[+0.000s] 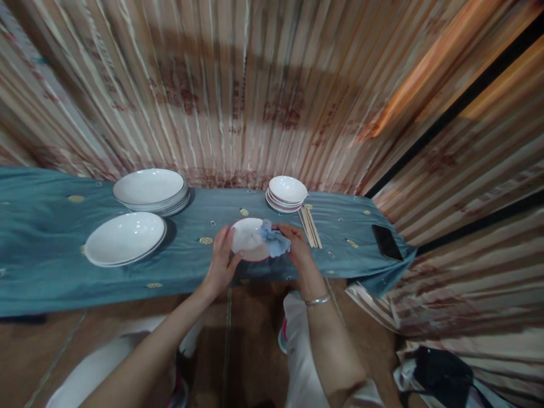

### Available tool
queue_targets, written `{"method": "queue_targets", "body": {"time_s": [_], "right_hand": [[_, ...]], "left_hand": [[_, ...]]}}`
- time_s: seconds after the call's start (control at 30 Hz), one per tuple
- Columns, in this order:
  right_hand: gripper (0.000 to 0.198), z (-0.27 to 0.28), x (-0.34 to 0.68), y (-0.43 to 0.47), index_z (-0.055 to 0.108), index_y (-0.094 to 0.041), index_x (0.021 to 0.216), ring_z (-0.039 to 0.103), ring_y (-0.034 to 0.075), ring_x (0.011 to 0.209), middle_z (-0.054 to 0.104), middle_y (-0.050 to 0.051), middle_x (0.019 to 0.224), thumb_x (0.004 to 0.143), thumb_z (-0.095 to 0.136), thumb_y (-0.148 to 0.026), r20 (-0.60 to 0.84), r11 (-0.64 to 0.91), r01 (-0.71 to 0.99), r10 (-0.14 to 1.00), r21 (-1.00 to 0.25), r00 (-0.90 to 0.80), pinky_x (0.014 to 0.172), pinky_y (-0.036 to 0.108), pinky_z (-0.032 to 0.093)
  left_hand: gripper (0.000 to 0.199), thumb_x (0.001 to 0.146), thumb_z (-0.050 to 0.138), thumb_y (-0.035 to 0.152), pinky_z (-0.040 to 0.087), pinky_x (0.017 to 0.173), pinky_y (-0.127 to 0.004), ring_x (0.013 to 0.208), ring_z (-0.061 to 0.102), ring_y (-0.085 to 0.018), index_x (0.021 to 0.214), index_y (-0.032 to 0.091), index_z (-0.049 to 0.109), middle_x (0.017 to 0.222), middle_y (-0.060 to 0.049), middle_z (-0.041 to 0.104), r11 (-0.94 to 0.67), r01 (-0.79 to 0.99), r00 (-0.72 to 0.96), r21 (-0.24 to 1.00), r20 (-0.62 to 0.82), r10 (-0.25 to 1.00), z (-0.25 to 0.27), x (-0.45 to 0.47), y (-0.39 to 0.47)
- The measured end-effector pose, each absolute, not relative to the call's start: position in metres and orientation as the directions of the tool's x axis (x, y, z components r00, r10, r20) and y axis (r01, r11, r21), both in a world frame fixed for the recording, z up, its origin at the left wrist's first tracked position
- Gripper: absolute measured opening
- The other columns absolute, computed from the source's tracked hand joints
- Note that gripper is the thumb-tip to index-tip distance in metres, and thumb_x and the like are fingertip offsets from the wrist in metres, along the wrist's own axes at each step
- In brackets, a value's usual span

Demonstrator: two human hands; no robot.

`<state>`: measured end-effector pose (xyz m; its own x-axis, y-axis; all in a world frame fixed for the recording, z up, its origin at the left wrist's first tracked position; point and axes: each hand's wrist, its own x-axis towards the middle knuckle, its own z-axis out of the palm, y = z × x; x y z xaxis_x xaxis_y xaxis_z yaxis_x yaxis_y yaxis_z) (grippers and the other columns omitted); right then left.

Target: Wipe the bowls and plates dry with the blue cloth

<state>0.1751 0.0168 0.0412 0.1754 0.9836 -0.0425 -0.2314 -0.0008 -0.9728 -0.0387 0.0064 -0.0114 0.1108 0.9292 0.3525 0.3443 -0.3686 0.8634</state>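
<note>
Between my two hands a white bowl (246, 241) with a red rim is tilted over the front part of the cloth-covered table. My left hand (222, 255) grips its left edge, thumb toward the inside. A crumpled light blue cloth (276, 241) lies against the bowl's right side, and my right hand (297, 243) is closed on it there. Just behind sits a stack of small white bowls (288, 190), some with red rims. Several wooden chopsticks (311, 228) lie side by side to the right of that stack.
On the left stand a stack of large white plates (148, 187) and, nearer me, a smaller stack of similar plates (125, 238). A black phone (387, 242) lies near the table's right end. Curtains hang behind the blue-green tablecloth (42, 243). A dark bag-like item (442, 371) is at lower right.
</note>
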Motion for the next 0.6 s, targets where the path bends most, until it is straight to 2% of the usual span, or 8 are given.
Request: {"method": "queue_targets", "body": {"time_s": [0.1, 0.2, 0.3, 0.37, 0.43, 0.5, 0.6], "right_hand": [[0.036, 0.034, 0.182, 0.021, 0.074, -0.021, 0.074, 0.069, 0.020, 0.073, 0.076, 0.004, 0.077, 0.070, 0.070, -0.057, 0.019, 0.060, -0.142, 0.962, -0.988, 0.271, 0.067, 0.030, 0.052], [0.041, 0.029, 0.188, 0.025, 0.074, -0.021, 0.075, 0.068, 0.020, 0.075, 0.076, 0.005, 0.078, 0.071, 0.067, -0.060, 0.072, 0.102, -0.070, 0.935, -0.992, 0.346, 0.070, 0.031, 0.052], [0.043, 0.028, 0.199, 0.025, 0.074, -0.019, 0.078, 0.067, 0.021, 0.077, 0.076, 0.006, 0.080, 0.074, 0.064, -0.061, 0.130, 0.128, 0.033, 0.913, -0.991, 0.387, 0.071, 0.031, 0.051], [0.040, 0.028, 0.208, 0.022, 0.075, -0.019, 0.079, 0.067, 0.021, 0.077, 0.075, 0.005, 0.079, 0.078, 0.060, -0.056, 0.184, 0.104, 0.216, 0.900, -0.971, 0.394, 0.072, 0.031, 0.050], [0.031, 0.029, 0.213, 0.019, 0.075, -0.020, 0.079, 0.066, 0.021, 0.078, 0.075, 0.004, 0.079, 0.082, 0.058, -0.046, 0.234, 0.038, 0.457, 0.895, -0.889, 0.379, 0.074, 0.031, 0.049], [0.023, 0.029, 0.214, 0.016, 0.076, -0.022, 0.079, 0.067, 0.021, 0.080, 0.076, 0.003, 0.081, 0.082, 0.057, -0.035, 0.234, -0.029, 0.618, 0.911, -0.785, 0.339, 0.077, 0.031, 0.049], [0.020, 0.028, 0.206, 0.015, 0.076, -0.023, 0.079, 0.068, 0.020, 0.080, 0.076, 0.002, 0.082, 0.080, 0.057, -0.030, 0.184, -0.048, 0.656, 0.942, -0.753, 0.279, 0.077, 0.030, 0.050]], "left_hand": [[0.037, 0.088, 0.059, 0.036, 0.014, 0.121, -0.057, 0.144, 0.038, -0.031, 0.123, 0.025, 0.067, 0.144, -0.012, 0.057, -0.541, 0.428, 0.337, 0.724, 0.428, 0.839, -0.006, -0.034, 0.000], [0.026, 0.087, 0.060, 0.029, 0.002, 0.120, -0.062, 0.135, 0.048, -0.033, 0.109, 0.026, 0.073, 0.129, -0.011, 0.068, -0.581, 0.453, 0.442, 0.677, 0.395, 0.805, -0.003, -0.024, -0.006], [0.022, 0.086, 0.061, 0.025, -0.008, 0.119, -0.063, 0.129, 0.053, -0.035, 0.101, 0.026, 0.077, 0.121, -0.012, 0.072, -0.570, 0.450, 0.451, 0.688, 0.376, 0.809, -0.002, -0.016, -0.006], [0.021, 0.087, 0.059, 0.025, -0.011, 0.118, -0.062, 0.126, 0.056, -0.034, 0.097, 0.026, 0.078, 0.116, -0.012, 0.074, -0.558, 0.445, 0.449, 0.700, 0.365, 0.816, -0.003, -0.013, -0.004], [0.021, 0.089, 0.058, 0.027, -0.011, 0.119, -0.060, 0.123, 0.059, -0.033, 0.095, 0.027, 0.078, 0.113, -0.011, 0.076, -0.551, 0.449, 0.456, 0.703, 0.349, 0.818, -0.005, -0.013, -0.001], [0.022, 0.090, 0.057, 0.032, -0.010, 0.120, -0.058, 0.121, 0.059, -0.031, 0.093, 0.028, 0.078, 0.112, -0.010, 0.076, -0.546, 0.456, 0.463, 0.703, 0.336, 0.820, -0.006, -0.013, 0.001], [0.025, 0.090, 0.057, 0.041, -0.010, 0.121, -0.055, 0.118, 0.061, -0.030, 0.091, 0.029, 0.079, 0.110, -0.008, 0.077, -0.526, 0.431, 0.448, 0.733, 0.332, 0.830, -0.007, -0.012, 0.004]]}}
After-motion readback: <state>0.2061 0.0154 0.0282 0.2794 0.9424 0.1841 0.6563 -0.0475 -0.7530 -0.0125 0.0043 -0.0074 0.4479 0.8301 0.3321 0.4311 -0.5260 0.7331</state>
